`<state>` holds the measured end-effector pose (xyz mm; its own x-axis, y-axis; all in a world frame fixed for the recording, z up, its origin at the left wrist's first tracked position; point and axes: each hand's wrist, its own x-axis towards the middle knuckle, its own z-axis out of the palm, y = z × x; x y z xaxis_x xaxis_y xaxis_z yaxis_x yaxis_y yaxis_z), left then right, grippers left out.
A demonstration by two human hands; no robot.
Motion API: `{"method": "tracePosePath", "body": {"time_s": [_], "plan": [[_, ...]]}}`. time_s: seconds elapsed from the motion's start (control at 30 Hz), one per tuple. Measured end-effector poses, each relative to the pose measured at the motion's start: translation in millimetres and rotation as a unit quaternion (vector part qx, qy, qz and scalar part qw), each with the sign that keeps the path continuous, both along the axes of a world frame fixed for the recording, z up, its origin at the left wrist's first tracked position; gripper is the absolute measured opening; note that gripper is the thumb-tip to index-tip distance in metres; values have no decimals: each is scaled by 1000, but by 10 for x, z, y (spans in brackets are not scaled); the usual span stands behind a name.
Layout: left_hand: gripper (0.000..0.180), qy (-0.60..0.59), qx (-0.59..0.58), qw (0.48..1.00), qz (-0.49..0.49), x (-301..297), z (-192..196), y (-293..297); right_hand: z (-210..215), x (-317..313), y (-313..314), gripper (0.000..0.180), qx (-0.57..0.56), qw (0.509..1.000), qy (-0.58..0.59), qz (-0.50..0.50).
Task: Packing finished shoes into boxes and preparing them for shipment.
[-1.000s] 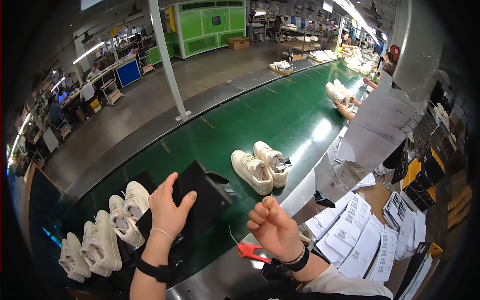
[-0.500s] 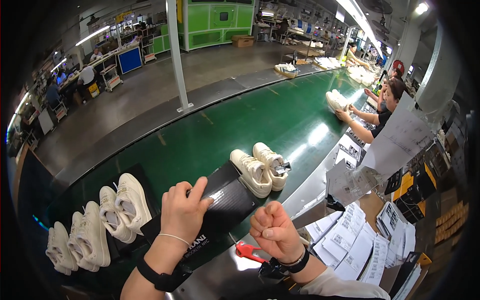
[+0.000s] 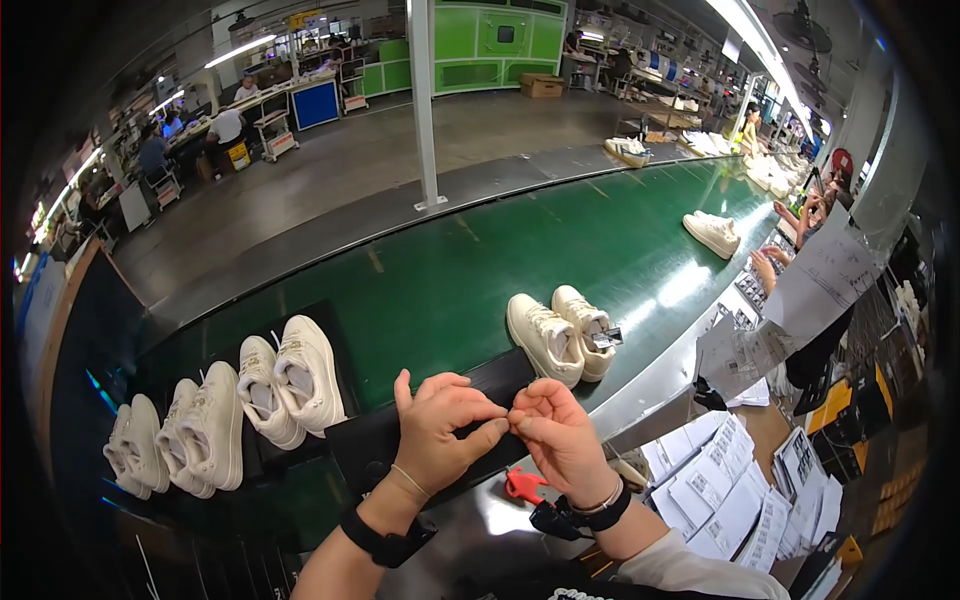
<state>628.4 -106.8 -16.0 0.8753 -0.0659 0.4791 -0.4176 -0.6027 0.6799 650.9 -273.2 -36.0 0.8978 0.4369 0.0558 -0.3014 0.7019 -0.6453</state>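
My left hand (image 3: 448, 425) and my right hand (image 3: 562, 440) meet fingertip to fingertip above a black shoebox (image 3: 360, 450). Thumb and forefinger are pinched on each; anything between them is too small to make out. The shoebox lies on the green conveyor belt (image 3: 440, 275), partly hidden by my hands. Just beyond it stands a pair of cream sneakers (image 3: 545, 335), with a small tag at the right shoe's collar. A red plastic tool (image 3: 525, 485) lies on the metal edge below my right hand.
Several cream sneakers (image 3: 305, 375) stand in pairs at the left, some on black boxes. Printed sheets (image 3: 700, 470) cover the bench at right, beside hanging papers (image 3: 825, 275). Farther up the belt is another sneaker pair (image 3: 712, 233), near a co-worker's hands (image 3: 768, 268).
My left hand has left the shoebox lid and come to my right hand, fingertips touching. The view has shifted left. The co-worker's sneakers, held before, now stand on the belt.
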Motion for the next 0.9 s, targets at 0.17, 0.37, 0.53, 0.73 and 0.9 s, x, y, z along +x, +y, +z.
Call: {"method": "tracePosePath", "body": {"time_s": [0.17, 0.37, 0.53, 0.73, 0.9], "plan": [[9, 15, 7, 1000, -6, -24, 0, 70, 3, -3, 35, 28, -96, 995, -37, -11], [5, -25, 52, 998, 2, -1, -56, 146, -14, 10, 103, 30, -263, 944, -199, -22], [8, -94, 61, 993, 33, 43, -109, 140, -56, -31, 207, 23, -138, 979, -134, -66], [13, -122, 31, 988, 94, 81, -135, 308, -76, 135, 106, 18, 164, 985, 51, -21], [27, -69, 157, 977, 124, 190, -55, 358, 13, 103, 42, 15, 138, 989, 41, -16]]}}
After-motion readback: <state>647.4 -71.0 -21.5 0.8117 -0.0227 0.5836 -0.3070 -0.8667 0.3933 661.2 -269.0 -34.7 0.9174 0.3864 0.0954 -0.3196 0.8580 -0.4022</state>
